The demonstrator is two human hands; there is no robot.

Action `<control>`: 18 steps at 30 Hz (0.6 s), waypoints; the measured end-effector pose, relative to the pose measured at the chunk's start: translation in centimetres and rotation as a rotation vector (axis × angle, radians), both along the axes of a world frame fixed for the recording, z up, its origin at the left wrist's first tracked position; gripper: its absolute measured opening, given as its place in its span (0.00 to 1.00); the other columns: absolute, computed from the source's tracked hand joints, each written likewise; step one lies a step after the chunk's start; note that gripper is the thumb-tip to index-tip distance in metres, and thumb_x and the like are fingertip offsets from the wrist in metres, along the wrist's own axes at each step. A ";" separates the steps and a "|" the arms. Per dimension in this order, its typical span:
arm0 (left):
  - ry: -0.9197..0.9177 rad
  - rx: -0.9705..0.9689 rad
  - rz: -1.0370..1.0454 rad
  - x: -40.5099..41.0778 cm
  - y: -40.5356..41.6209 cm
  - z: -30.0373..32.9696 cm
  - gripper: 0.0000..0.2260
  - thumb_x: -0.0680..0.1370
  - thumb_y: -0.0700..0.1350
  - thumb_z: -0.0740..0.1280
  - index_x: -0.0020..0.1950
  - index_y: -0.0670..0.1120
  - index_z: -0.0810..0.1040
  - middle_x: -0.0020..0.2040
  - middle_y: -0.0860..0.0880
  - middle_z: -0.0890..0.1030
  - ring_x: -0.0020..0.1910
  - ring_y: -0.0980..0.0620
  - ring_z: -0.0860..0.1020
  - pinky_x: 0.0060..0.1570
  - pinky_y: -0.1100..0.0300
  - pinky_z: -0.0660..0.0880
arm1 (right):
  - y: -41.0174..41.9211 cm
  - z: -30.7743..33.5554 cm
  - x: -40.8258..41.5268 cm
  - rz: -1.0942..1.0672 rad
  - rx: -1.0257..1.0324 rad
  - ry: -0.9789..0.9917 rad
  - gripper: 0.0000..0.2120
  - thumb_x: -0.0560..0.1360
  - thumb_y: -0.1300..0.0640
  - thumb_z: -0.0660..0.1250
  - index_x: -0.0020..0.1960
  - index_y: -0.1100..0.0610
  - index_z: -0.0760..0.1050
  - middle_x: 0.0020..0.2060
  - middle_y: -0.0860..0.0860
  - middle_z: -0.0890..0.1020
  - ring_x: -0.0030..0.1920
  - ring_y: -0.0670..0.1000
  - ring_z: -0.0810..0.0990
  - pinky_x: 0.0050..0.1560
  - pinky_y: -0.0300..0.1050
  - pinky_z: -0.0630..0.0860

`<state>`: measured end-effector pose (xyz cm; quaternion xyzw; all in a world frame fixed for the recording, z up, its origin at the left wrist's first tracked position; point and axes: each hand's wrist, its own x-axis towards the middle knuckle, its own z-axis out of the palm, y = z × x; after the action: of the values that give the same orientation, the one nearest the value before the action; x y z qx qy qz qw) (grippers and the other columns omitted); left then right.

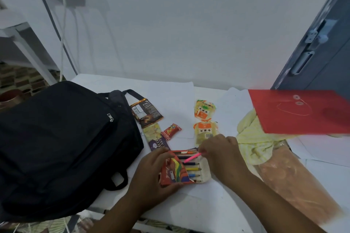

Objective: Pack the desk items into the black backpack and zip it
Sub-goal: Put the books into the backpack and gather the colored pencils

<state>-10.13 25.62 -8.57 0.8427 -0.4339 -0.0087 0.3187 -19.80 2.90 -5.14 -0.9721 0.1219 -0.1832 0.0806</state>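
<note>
Head view
Black backpack [62, 143]: lies flat on the left of the white worktop [214, 204], its zips closed as far as can be seen; what is inside cannot be told.
Pencil box [181, 168]: a red card box, open at its right end, at the near middle of the worktop; a row of coloured pencils [191, 166] lies in its pale tray.
Left hand [151, 170]: fingers curled round the left end of the pencil box, gripping it.
Right hand [221, 153]: fingers pinch a pink pencil [192, 157], held slantwise over the row in the tray.
Snack packets: a brown packet [146, 114] and a purple-ended wafer pack [156, 136] just beside the backpack's right edge; a small red sweet [171, 131] near them; two orange-and-yellow packets [204, 121] farther right.
Red envelope [301, 112]: at the far right, over a yellow cloth [253, 143].
Clear bag [295, 185]: orange-tinted, near right, contents blurred.
</note>
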 end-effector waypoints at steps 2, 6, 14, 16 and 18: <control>-0.016 0.006 -0.020 -0.5 -0.3 -0.2 0.35 0.69 0.74 0.68 0.69 0.56 0.73 0.71 0.56 0.73 0.67 0.58 0.71 0.66 0.58 0.68 | -0.2 -1.4 -1.0 -0.016 -0.020 -0.005 0.15 0.60 0.57 0.83 0.36 0.43 0.79 0.34 0.38 0.78 0.41 0.45 0.72 0.44 0.44 0.52; -0.028 0.070 -0.045 -0.9 -0.4 -0.6 0.36 0.68 0.75 0.68 0.69 0.57 0.72 0.71 0.56 0.73 0.68 0.57 0.72 0.66 0.55 0.71 | 1.0 -3.0 -1.6 0.047 -0.049 -0.020 0.14 0.58 0.55 0.83 0.37 0.44 0.82 0.36 0.41 0.79 0.43 0.49 0.77 0.48 0.49 0.64; -0.087 0.031 -0.097 -1.1 -0.2 -0.3 0.35 0.68 0.73 0.71 0.67 0.53 0.75 0.66 0.55 0.76 0.66 0.57 0.72 0.64 0.56 0.70 | 2.5 -4.2 -4.4 -0.001 0.171 -0.110 0.13 0.75 0.53 0.62 0.55 0.47 0.82 0.56 0.46 0.78 0.61 0.51 0.72 0.51 0.49 0.65; -0.089 0.032 -0.123 -1.2 -0.1 -0.2 0.35 0.68 0.73 0.71 0.66 0.52 0.76 0.65 0.55 0.76 0.66 0.56 0.73 0.63 0.56 0.71 | 2.5 -4.4 -5.1 0.001 0.199 -0.133 0.08 0.73 0.54 0.67 0.50 0.47 0.83 0.56 0.46 0.78 0.61 0.50 0.72 0.51 0.47 0.60; -0.088 0.032 -0.152 -1.3 0.1 -0.1 0.33 0.69 0.72 0.71 0.66 0.53 0.76 0.63 0.53 0.75 0.63 0.55 0.73 0.60 0.55 0.73 | 2.7 -4.7 -5.4 0.053 0.187 -0.113 0.07 0.72 0.54 0.70 0.47 0.45 0.83 0.57 0.47 0.78 0.61 0.52 0.72 0.51 0.47 0.59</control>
<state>-11.41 25.73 -8.71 0.8118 -0.5102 -0.0026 0.2842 -25.22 5.60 -9.87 -0.9513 0.1081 -0.2234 0.1827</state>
